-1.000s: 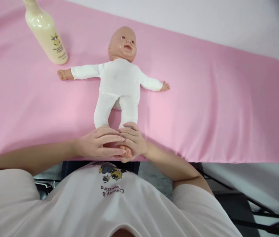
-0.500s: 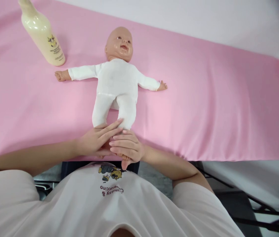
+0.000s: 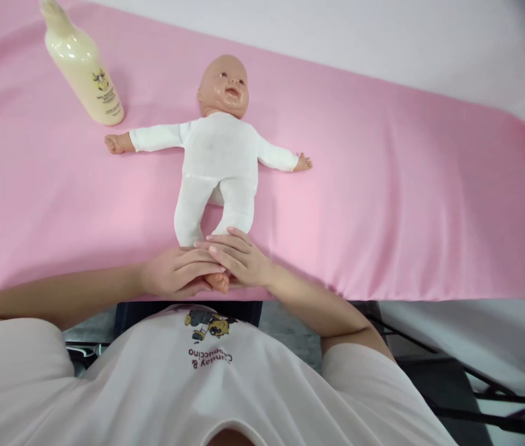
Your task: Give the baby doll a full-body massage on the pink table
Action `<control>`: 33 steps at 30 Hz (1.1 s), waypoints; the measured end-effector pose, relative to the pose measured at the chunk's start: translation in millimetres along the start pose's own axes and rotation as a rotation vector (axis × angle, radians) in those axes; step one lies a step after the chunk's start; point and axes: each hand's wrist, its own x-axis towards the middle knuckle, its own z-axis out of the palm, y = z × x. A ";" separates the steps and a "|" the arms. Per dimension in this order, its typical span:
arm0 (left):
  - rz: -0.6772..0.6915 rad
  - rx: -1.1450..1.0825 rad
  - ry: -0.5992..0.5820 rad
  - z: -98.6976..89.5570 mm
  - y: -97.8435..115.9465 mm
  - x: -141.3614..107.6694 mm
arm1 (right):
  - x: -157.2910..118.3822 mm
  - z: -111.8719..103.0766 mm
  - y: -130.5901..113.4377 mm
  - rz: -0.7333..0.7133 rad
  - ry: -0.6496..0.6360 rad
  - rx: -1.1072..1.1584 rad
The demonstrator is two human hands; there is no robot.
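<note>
A baby doll [image 3: 220,148] in a white suit lies on its back on the pink cloth, head away from me and arms spread. Both of my hands are wrapped about its lower legs and feet at the cloth's near edge. My left hand [image 3: 174,271] comes in from the left, its fingers curved over a foot. From the right, my right hand [image 3: 242,257] lies across the lower legs, its fingers overlapping the other hand. One small foot pokes out below the fingers; the other is hidden.
A cream-yellow pump bottle [image 3: 83,71] with a cow picture lies at the upper left, near the doll's hand. The pink cloth [image 3: 360,186] covers the table, with folds at the right. Black metal bars show at the lower right.
My right hand has moved up and left over the doll's lower legs. My left hand's fingers have drawn down and curled in. The foot that stuck out lowest is now covered.
</note>
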 end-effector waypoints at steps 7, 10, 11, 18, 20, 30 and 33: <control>0.034 0.116 -0.001 -1.1 0.8 -3.6 | 3.5 -4.7 0.0 -0.154 0.112 -0.061; 0.049 0.196 0.008 -1.8 1.5 0.6 | 4.8 -2.3 -3.6 -0.169 0.113 -0.086; 0.059 0.204 0.026 -1.9 1.9 2.3 | 5.5 -1.8 -5.0 -0.175 0.125 -0.102; 0.145 0.239 0.021 -2.9 0.3 6.2 | 3.2 -4.5 -4.6 -0.258 0.179 -0.101; 0.150 0.229 0.017 -1.9 -0.5 5.4 | 1.3 -5.4 -2.6 -0.245 0.133 -0.098; 0.003 0.215 -0.034 -1.0 0.7 7.6 | 15.2 -13.9 -11.6 -0.267 0.419 0.040; -0.018 0.220 -0.113 0.8 -0.1 5.1 | 13.8 -10.3 -10.9 -0.272 0.383 0.098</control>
